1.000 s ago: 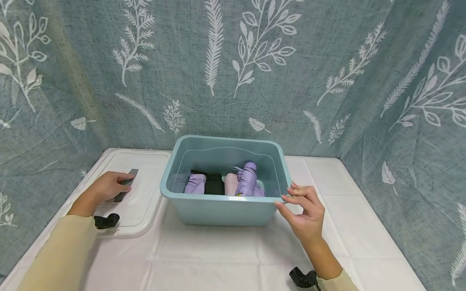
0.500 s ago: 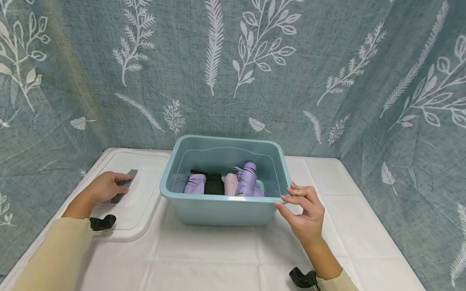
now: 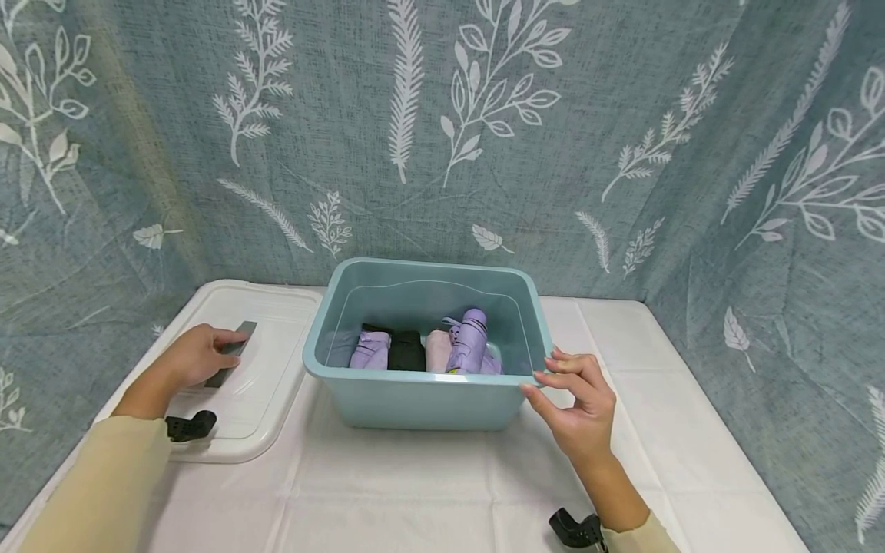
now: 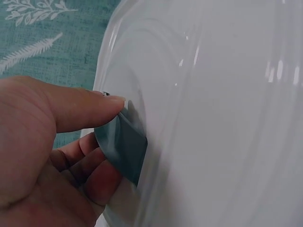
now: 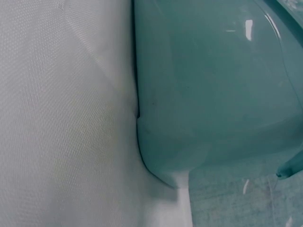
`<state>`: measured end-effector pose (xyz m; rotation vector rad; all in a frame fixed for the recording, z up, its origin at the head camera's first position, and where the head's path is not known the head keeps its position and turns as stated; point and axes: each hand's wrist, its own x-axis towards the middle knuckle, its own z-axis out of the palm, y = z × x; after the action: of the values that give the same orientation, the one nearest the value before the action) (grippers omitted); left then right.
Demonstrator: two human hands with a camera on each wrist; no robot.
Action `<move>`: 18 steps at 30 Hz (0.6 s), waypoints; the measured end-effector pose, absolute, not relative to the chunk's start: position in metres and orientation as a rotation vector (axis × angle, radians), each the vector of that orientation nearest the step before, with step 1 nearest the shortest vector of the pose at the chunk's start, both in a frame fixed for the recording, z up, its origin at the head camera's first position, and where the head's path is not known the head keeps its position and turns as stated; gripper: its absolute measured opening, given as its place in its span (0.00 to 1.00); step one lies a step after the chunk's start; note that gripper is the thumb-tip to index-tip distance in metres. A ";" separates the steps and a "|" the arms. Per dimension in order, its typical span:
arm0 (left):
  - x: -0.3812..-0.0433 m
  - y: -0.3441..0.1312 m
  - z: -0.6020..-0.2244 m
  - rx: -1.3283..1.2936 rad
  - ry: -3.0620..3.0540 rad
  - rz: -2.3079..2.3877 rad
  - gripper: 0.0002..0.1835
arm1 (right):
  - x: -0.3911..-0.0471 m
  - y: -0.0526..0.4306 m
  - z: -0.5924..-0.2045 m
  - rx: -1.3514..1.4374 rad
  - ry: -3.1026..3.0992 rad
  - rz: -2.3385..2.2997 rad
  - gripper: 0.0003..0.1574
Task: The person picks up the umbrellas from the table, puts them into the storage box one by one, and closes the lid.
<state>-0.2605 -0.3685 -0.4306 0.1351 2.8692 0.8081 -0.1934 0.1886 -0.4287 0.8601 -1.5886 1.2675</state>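
Observation:
On the left of the head view, my left hand pinches the grey handle of a whitish storage box lid. The left wrist view has the thumb over this handle and the fingers curled under it. A blue-green storage bin stands open-topped in the middle. My right hand grips its front right corner, fingers over the rim and thumb at the front. Inside lie a purple folding umbrella, a purple bundle, a black one and a pink one.
A white cloth covers the table. Behind it and along both sides hangs a grey-green curtain with white leaf prints. In the right wrist view, the bin's wall fills much of the picture, with the hand out of frame.
My left hand has shifted slightly left and toward me, and the lid has slid along with it. The right hand and the bin have stayed in place.

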 end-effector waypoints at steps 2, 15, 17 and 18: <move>-0.261 -0.368 -0.429 0.136 2.875 0.807 0.29 | -0.194 0.189 -0.429 0.862 -1.586 1.265 0.17; -0.257 -0.371 -0.410 0.254 2.889 0.938 0.30 | -0.193 0.187 -0.429 0.869 -1.569 1.252 0.17; -0.256 -0.371 -0.408 0.247 2.893 0.948 0.30 | -0.193 0.187 -0.429 0.868 -1.568 1.250 0.18; -0.256 -0.372 -0.407 0.246 2.898 0.953 0.30 | -0.193 0.187 -0.430 0.867 -1.568 1.250 0.18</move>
<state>-0.2558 -0.3716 -0.4066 0.2460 2.8981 0.9526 -0.1930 0.1866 -0.4296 0.8672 -1.5682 1.2497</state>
